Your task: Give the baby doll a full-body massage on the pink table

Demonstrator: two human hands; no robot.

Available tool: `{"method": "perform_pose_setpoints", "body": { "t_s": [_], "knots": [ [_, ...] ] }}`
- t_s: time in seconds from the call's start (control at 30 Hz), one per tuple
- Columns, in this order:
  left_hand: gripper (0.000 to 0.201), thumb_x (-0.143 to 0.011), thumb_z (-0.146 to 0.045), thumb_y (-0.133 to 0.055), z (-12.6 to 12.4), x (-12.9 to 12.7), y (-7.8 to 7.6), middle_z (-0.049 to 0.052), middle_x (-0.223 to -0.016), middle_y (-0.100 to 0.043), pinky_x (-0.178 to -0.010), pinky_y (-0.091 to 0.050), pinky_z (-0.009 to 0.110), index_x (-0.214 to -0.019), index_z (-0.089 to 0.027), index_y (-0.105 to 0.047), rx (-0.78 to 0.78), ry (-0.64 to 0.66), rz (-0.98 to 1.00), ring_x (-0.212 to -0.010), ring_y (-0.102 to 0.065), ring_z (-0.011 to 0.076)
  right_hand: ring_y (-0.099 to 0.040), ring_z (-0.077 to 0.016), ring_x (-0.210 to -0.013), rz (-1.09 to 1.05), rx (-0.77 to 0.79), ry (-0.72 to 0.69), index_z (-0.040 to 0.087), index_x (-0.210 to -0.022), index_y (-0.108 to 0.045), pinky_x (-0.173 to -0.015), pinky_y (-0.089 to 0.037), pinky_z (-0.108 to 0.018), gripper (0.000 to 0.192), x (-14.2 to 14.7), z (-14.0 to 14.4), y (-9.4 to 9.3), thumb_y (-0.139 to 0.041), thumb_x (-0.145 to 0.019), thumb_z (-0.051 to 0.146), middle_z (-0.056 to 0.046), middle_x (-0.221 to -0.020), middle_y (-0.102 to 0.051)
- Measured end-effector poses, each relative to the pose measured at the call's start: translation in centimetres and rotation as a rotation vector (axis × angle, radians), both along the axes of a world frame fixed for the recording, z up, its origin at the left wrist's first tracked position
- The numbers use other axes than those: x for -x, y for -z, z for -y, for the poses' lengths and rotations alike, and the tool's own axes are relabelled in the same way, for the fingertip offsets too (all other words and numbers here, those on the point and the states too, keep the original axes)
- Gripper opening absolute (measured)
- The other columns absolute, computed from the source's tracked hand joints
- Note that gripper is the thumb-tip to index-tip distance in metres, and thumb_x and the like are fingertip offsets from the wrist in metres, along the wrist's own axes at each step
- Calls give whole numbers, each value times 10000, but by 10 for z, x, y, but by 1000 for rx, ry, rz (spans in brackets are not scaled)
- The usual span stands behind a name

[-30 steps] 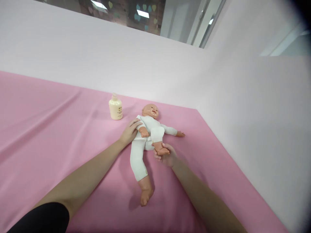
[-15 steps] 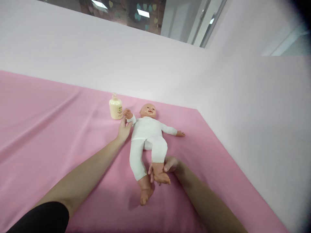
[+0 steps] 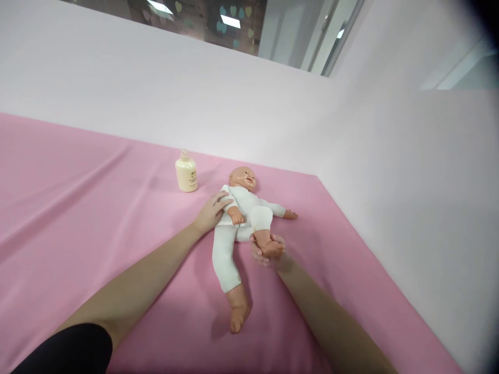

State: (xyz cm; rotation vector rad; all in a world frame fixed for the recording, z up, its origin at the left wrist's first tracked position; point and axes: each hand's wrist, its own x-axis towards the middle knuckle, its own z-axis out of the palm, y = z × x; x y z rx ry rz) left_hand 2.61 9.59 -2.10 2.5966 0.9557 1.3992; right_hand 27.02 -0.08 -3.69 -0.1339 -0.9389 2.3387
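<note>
Doll: plastic baby doll in a white cloth romper (image 3: 238,221), on its back on the pink sheet, head toward the far wall, near the sheet's far right corner.
Doll legs: one leg straight, bare foot (image 3: 238,317) pointing toward the camera; other leg bent at the knee, knee up over the belly.
Doll arms: one arm folded across the chest, other arm stretched flat out to the side.
Left hand: left hand (image 3: 210,213) lies flat, fingers loosely spread, against the doll's shoulder and side. Pressing, not gripping; nothing enclosed.
Right hand: right hand (image 3: 268,253) cupped under the raised foot of the bent leg, fingers curled around heel and sole. Holds that foot off the sheet.
Bottle: cream plastic pump bottle with a printed label (image 3: 186,173), upright on the sheet, near the doll's head, apart from both hands.
Surface: pink fabric sheet (image 3: 97,218), a few long creases, meets white wall panels (image 3: 390,171) at back and right.
</note>
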Motion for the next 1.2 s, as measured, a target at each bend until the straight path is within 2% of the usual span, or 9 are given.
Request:
{"method": "perform_pose_setpoints", "body": {
  "t_s": [0.07,0.17,0.33,0.63,1.03,1.2],
  "knots": [
    [364,-846,-77,-380,-1,0,1,118,-1258,-480,-996,-419,443,-1131,-199,-570,-31,-4,-21,-1213,-434,219,-376,-80,-428,37,65,130,142,-1034,-527,-382,-302,-195,463,2,2,-9,-490,-751,507,8,-662,-569],
    [357,-857,-86,-383,-1,1,1,116,-1257,-482,-986,-426,449,-1139,-209,-564,-48,-10,-34,-1212,-436,218,-320,-80,-437,81,139,229,122,-1022,-555,-389,-252,-192,428,5,3,-18,-443,-779,456,18,-611,-522],
    [351,-865,-91,-375,-1,1,0,127,-1258,-479,-977,-431,451,-1145,-198,-557,-80,0,-36,-1210,-434,220,-278,-79,-427,123,170,273,112,-998,-569,-392,-216,-196,421,7,1,-19,-430,-787,449,20,-584,-496],
    [343,-872,-104,-372,-2,0,1,118,-1246,-491,-982,-430,453,-1137,-210,-562,-89,9,-22,-1211,-438,214,-304,-79,-415,188,159,375,102,-983,-585,-393,-229,-198,416,11,4,-24,-445,-792,445,12,-572,-506],
    [345,-866,-102,-384,-2,0,1,117,-1255,-490,-987,-427,448,-1142,-211,-560,-60,5,-26,-1219,-431,218,-321,-80,-427,222,162,386,99,-992,-597,-405,-242,-204,418,10,2,-19,-456,-787,434,-1,-587,-525],
    [332,-863,-122,-400,0,0,0,111,-1259,-483,-1021,-401,439,-1152,-199,-546,27,-15,23,-1220,-434,214,-375,-88,-458,197,92,301,104,-1077,-556,-425,-279,-209,463,9,6,-20,-468,-783,450,-2,-635,-544]
  ]
}}
